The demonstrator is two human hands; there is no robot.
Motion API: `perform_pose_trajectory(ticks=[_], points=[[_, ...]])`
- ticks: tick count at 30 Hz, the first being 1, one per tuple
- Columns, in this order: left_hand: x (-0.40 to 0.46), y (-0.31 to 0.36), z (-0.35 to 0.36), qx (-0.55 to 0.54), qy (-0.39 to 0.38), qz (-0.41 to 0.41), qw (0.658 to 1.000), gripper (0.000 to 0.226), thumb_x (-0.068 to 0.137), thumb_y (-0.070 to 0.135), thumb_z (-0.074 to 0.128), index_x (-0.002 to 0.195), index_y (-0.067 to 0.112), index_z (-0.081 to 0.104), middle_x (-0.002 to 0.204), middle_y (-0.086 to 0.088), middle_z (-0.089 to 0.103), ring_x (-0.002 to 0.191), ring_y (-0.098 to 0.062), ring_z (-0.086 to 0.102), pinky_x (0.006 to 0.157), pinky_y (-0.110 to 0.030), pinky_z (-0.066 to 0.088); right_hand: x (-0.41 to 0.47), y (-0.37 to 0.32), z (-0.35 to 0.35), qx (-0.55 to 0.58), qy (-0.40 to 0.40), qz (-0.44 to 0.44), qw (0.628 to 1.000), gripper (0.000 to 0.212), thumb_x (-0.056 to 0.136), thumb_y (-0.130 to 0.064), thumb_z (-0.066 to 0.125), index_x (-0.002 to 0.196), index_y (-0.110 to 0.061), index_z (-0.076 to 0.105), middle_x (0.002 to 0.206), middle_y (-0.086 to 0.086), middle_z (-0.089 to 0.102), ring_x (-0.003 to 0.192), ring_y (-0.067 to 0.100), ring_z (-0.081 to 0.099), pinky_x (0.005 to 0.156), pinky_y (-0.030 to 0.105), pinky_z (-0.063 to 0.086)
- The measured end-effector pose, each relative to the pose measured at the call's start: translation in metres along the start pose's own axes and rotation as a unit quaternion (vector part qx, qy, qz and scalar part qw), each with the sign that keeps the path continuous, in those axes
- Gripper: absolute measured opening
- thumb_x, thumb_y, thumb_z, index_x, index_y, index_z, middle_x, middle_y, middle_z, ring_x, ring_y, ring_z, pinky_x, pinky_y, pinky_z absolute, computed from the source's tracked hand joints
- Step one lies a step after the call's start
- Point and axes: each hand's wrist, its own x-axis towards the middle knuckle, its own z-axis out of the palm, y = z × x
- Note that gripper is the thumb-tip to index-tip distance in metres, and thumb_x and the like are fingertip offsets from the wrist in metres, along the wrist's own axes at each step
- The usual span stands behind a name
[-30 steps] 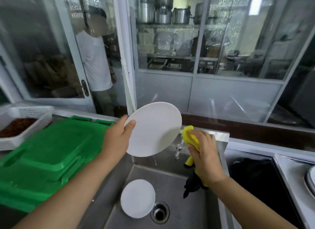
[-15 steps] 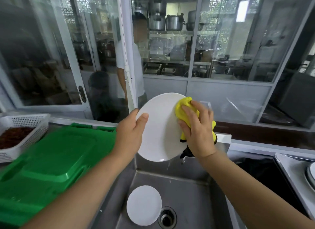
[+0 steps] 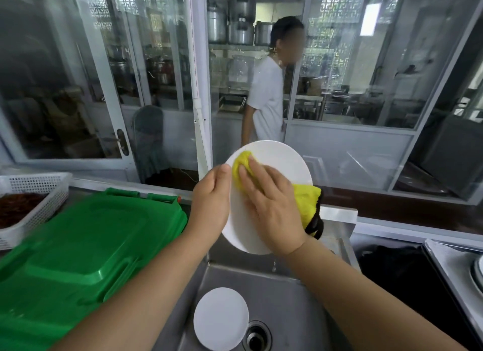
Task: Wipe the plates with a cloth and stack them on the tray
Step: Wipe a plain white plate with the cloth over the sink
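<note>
I hold a white plate [image 3: 285,162] tilted upright over the steel sink [image 3: 287,298]. My left hand [image 3: 211,204] grips its left rim, thumb on the front face. My right hand [image 3: 269,204] lies flat on the plate's face and presses a yellow cloth [image 3: 305,201] against it with straight fingers; the cloth bunches at my fingertips and hangs off the plate's right edge. A second white plate [image 3: 220,322] lies flat in the sink basin beside the drain [image 3: 257,336]. At the far right edge, the rim of stacked plates [image 3: 478,275] shows on a steel tray [image 3: 449,267].
A green plastic lid [image 3: 78,251] covers the counter on the left, with a white basket [image 3: 36,193] of dark red contents behind it. A black bin [image 3: 392,275] sits right of the sink. Behind the glass partition a person in a white shirt [image 3: 266,102] stands.
The plate has risen and turned more upright. My right hand has slid with the cloth from the plate's right edge across to its upper left. The person behind the glass has moved right.
</note>
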Motion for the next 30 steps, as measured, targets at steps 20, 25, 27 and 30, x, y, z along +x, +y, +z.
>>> perform_pose_trajectory(ticks=[20,25,27,30], points=[[-0.004,0.005,0.017,0.05,-0.018,0.008,0.999,0.028,0.099,0.043,0.034,0.087,0.035,0.058,0.078,0.021,0.058,0.072,0.023,0.054,0.061,0.004,0.035,0.018,-0.001,-0.007,0.006,-0.01,0.047,0.999,0.042,0.096,-0.01,0.051,0.137,-0.001,0.046,0.148,0.016,0.034,0.121,0.031,0.037,0.11,0.035,0.026],[-0.009,0.01,0.009,0.021,-0.037,0.034,0.999,0.039,0.089,0.062,0.046,0.074,0.031,0.065,0.072,0.008,0.066,0.074,0.006,0.062,0.072,-0.012,0.048,0.034,0.014,-0.025,-0.008,-0.024,0.06,0.998,0.044,0.092,-0.012,0.049,0.136,-0.005,0.049,0.137,0.018,0.049,0.117,0.035,0.045,0.108,0.048,0.028],[-0.01,0.014,0.004,0.029,-0.044,0.041,0.998,0.042,0.086,0.053,0.05,0.081,0.014,0.064,0.077,-0.008,0.066,0.077,-0.022,0.064,0.073,-0.039,0.051,0.036,0.028,-0.034,-0.012,-0.025,0.123,0.992,0.049,0.088,-0.012,0.051,0.136,-0.01,0.048,0.132,0.015,0.05,0.111,0.036,0.047,0.103,0.05,0.032],[-0.015,0.021,-0.003,0.006,-0.019,0.074,0.997,0.045,0.086,0.052,0.048,0.082,0.008,0.056,0.077,-0.012,0.06,0.066,-0.019,0.056,0.062,-0.037,0.044,0.018,0.039,-0.044,0.043,-0.01,0.263,0.964,0.048,0.093,-0.019,0.043,0.14,-0.027,0.04,0.131,0.002,0.044,0.106,0.023,0.046,0.084,0.035,0.041]])
